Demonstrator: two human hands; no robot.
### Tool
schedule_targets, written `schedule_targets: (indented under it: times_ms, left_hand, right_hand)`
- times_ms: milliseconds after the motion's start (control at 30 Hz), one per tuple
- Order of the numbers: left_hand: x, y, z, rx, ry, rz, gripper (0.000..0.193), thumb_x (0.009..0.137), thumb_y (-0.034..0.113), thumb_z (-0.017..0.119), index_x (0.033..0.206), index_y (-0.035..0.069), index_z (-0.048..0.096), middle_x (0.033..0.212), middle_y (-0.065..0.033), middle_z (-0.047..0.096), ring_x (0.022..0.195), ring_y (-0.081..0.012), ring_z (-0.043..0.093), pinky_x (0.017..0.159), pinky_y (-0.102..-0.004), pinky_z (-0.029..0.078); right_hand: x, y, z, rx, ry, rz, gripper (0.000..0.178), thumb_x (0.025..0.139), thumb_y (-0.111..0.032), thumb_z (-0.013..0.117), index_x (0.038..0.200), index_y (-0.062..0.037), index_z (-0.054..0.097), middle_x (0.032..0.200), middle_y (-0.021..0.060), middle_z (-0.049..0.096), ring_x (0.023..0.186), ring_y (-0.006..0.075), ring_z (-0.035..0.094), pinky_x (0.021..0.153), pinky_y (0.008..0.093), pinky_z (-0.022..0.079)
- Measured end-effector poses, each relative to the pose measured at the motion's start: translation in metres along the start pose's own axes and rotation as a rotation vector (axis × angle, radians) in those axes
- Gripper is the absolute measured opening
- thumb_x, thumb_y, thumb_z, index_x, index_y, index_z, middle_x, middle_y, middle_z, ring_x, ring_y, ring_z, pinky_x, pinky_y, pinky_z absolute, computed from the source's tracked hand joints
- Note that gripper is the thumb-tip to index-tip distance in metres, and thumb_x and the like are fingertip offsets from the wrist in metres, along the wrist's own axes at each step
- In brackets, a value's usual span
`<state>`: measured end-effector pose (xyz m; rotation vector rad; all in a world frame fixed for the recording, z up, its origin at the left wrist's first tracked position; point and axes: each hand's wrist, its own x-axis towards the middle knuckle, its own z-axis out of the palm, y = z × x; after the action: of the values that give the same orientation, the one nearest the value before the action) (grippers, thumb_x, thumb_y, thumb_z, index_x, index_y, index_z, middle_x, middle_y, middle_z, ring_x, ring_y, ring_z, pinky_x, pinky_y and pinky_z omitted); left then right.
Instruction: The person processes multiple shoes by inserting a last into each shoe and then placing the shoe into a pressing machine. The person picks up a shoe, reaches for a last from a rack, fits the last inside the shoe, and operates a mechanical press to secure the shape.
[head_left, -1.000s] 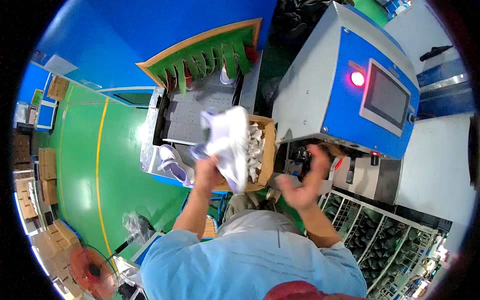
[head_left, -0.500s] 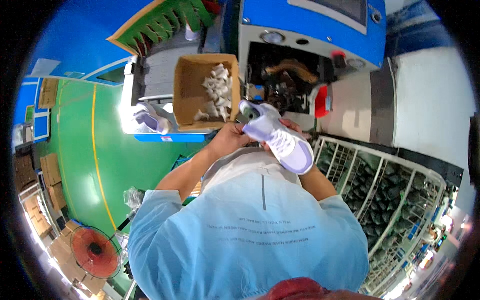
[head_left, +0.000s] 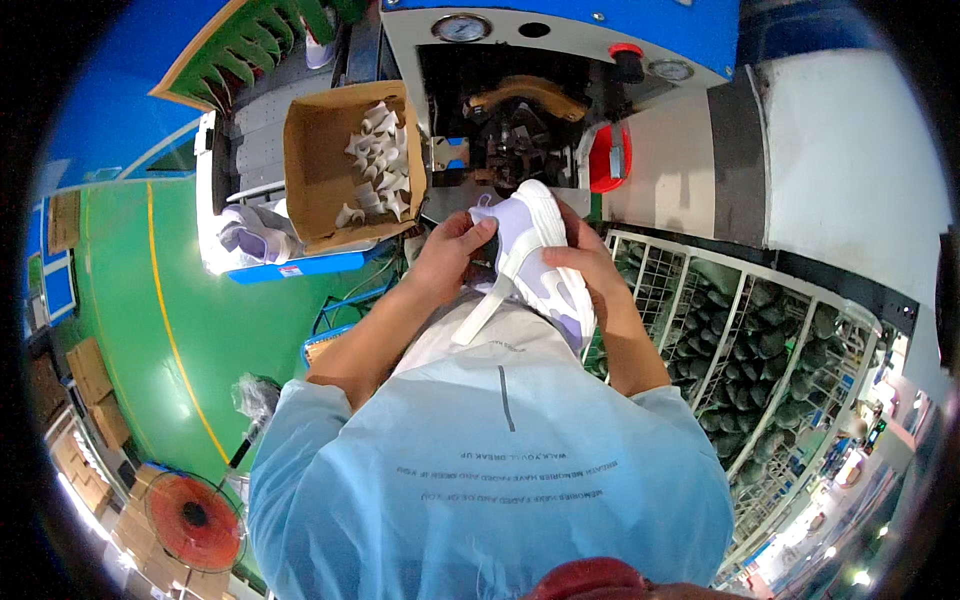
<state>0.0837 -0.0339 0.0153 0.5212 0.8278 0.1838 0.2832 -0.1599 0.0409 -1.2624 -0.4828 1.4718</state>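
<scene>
A lavender and white sneaker (head_left: pixel 540 260) is held in front of my waist, tipped on its side, its white sole edge facing up and right. My left hand (head_left: pixel 452 258) is closed at the shoe's collar, thumb and fingers pinching its rim by a small loop. My right hand (head_left: pixel 588 262) is wrapped round the sole side, thumb across the midsole. A white strip (head_left: pixel 484 316) hangs from the shoe's opening toward my shirt; I cannot tell whether it is the tongue or a lace. The shoe's inside is hidden.
Ahead is a blue and white machine (head_left: pixel 570 70) with a dark cavity and gauges. To its left, a cardboard box (head_left: pixel 305 180) holds several white pieces. Another lavender shoe (head_left: pixel 252 236) lies on the ledge. A rack (head_left: pixel 745 350) of dark shoe-shaped forms stands right; a fan (head_left: pixel 195 512) stands lower left.
The sneaker has been turned from laces up onto its side, its sole edge now showing. My right hand has come into view on the sole. The whole view has shifted somewhat.
</scene>
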Motion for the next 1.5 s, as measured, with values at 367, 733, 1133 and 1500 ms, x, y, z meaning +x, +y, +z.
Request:
schedule_targets:
  times_ms: [367,733,1133,1500]
  left_hand:
    - [0.039,-0.006,-0.015,0.352,-0.031,0.316,0.032,0.104,0.028,0.062,0.119,0.002,0.049,0.096,-0.0036,0.059,0.085,-0.0094,0.051,0.076,-0.0268,0.046]
    - [0.135,-0.045,-0.038,-0.461,-0.069,-0.010,0.016,0.103,0.021,0.059,0.105,0.009,0.049,0.100,-0.0049,0.060,0.093,-0.0241,0.064,0.085,-0.0430,0.057]
    - [0.038,0.048,-0.097,0.486,0.240,0.015,0.037,0.094,0.036,0.070,0.106,0.002,0.061,0.084,-0.0104,0.071,0.074,-0.0228,0.071,0.070,-0.0406,0.058]
    - [-0.019,0.065,-0.029,0.465,0.018,0.066,0.060,0.093,0.054,0.066,0.117,0.000,0.062,0.101,-0.0129,0.070,0.091,-0.0232,0.067,0.083,-0.0421,0.055]
  right_hand:
    - [0.067,-0.025,-0.009,-0.395,0.534,-0.178,0.092,0.079,-0.015,0.078,0.157,-0.0018,0.032,0.141,0.0206,0.056,0.119,0.0285,0.063,0.100,0.0367,0.050]
    - [0.140,-0.027,0.039,-1.536,0.617,-0.068,0.096,0.076,-0.031,0.078,0.160,-0.0298,0.029,0.125,0.0314,0.052,0.106,0.0486,0.063,0.087,0.0529,0.054]
    - [0.089,-0.008,-0.011,-0.803,0.364,-0.103,0.103,0.074,-0.018,0.085,0.161,-0.0135,0.029,0.144,0.0212,0.056,0.123,0.0291,0.063,0.098,0.0383,0.052]
    - [0.014,0.050,0.000,0.632,0.169,0.023,0.066,0.085,-0.016,0.071,0.143,-0.0005,0.045,0.124,0.0187,0.065,0.104,0.0314,0.070,0.091,0.0416,0.059]
